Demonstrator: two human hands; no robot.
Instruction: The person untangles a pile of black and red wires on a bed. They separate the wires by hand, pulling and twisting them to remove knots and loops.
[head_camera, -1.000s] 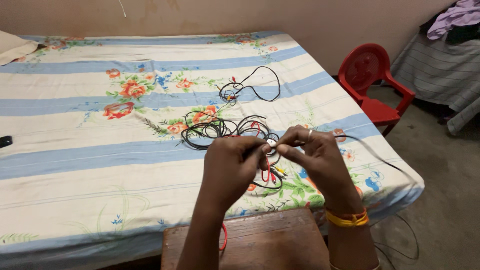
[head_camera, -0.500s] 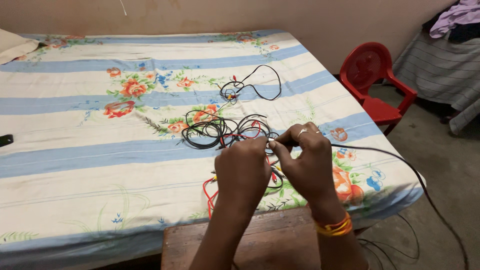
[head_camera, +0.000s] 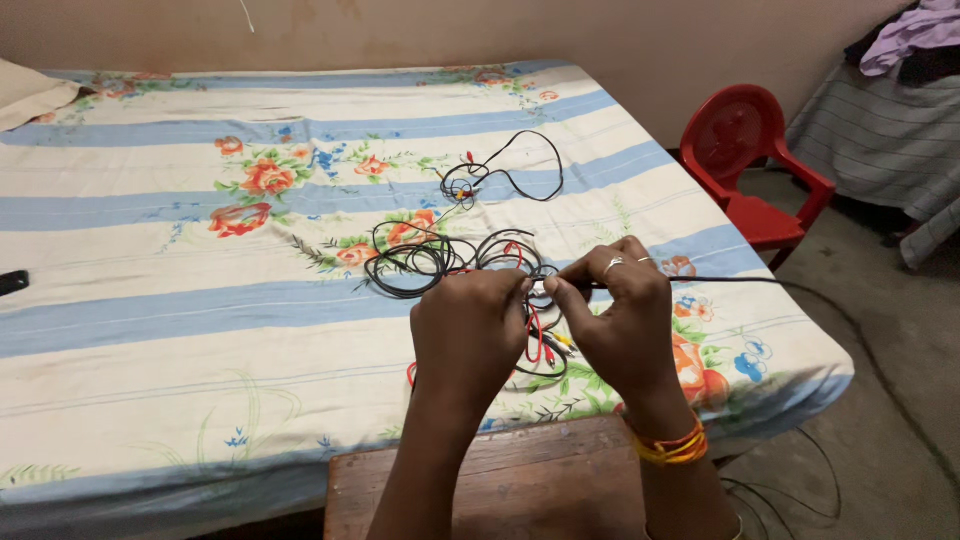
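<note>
Left hand (head_camera: 470, 330), right hand (head_camera: 618, 318) pinch black cable (head_camera: 720, 280) (2 hands touching).

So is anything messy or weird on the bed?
Yes. The black cables lie in a tangled heap on the bedsheet beyond both hands, red leads mixed in. Another cable runs off the bed's right edge.

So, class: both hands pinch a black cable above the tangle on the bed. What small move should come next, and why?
Probably draw the black cable rightward with the right hand while the left hand steadies the tangle: the cable runs taut to the right and the loops lie knotted just behind the fingers.
</note>
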